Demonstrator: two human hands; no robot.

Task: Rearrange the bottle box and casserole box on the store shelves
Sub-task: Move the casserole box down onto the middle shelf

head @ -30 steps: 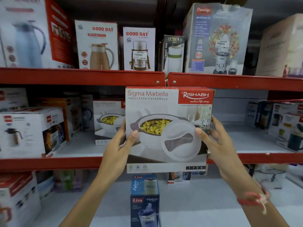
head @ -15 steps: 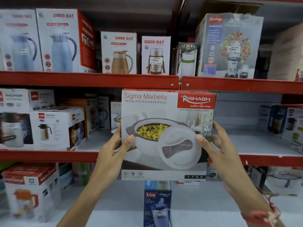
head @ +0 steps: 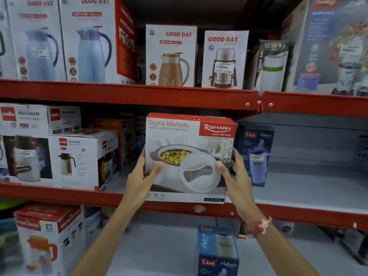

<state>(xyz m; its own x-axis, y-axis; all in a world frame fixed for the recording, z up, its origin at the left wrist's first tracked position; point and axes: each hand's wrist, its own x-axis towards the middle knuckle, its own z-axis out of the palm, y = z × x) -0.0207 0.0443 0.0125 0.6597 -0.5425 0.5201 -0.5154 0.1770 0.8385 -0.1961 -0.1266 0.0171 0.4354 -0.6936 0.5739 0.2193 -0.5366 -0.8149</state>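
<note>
The white and red Sigma Marbella casserole box point(head: 191, 148) stands upright at the front edge of the middle shelf point(head: 310, 214), held from both sides. My left hand point(head: 142, 176) grips its left edge and my right hand point(head: 236, 174) grips its right edge. A dark blue Liza bottle box point(head: 255, 154) stands on the same shelf just behind and to the right of the casserole box, partly hidden by it. Another blue Liza bottle box point(head: 218, 251) stands on the lower shelf below my hands.
White Magnum flask boxes point(head: 83, 158) fill the middle shelf to the left. Good Day jug boxes point(head: 171, 56) and a blender box point(head: 328, 46) line the upper shelf point(head: 129, 94). The middle shelf's grey surface point(head: 310, 188) lies bare at the right. A red-topped box point(head: 47, 236) sits lower left.
The casserole box has moved forward and now sits at the middle shelf's front edge. The view has shifted left, and a bottle box now shows behind the casserole box.
</note>
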